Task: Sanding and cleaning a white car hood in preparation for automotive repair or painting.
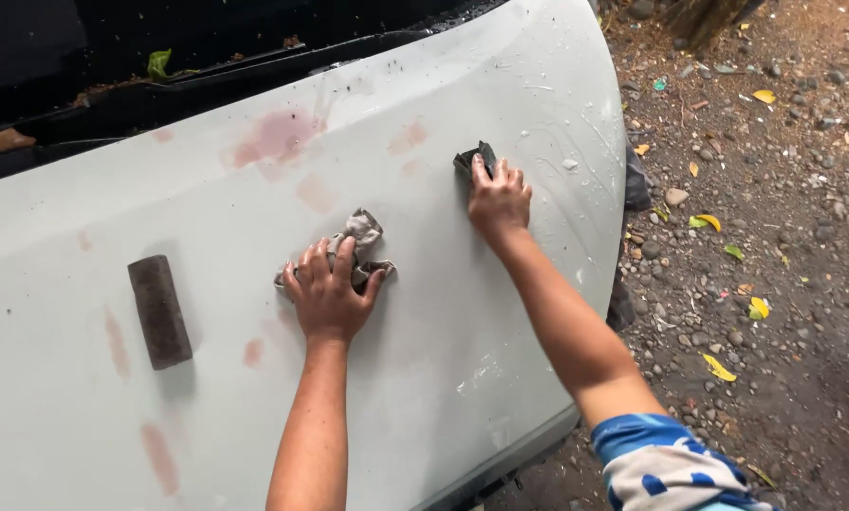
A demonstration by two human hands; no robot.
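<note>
My left hand (pixel 328 293) presses flat on a crumpled grey rag (pixel 360 235) lying on the pale grey car bonnet (pixel 424 378). My right hand (pixel 498 199) reaches further up the bonnet. Its fingers press a small dark piece of sandpaper (pixel 475 156) against the wet surface. Pinkish filler patches (pixel 275 137) show through the paint above and left of my hands.
A dark rectangular sanding block (pixel 159 310) lies loose on the bonnet to the left. The windscreen base and wiper area (pixel 207 66) run along the top. Gravel ground (pixel 765 237) with fallen yellow leaves lies right of the bonnet edge.
</note>
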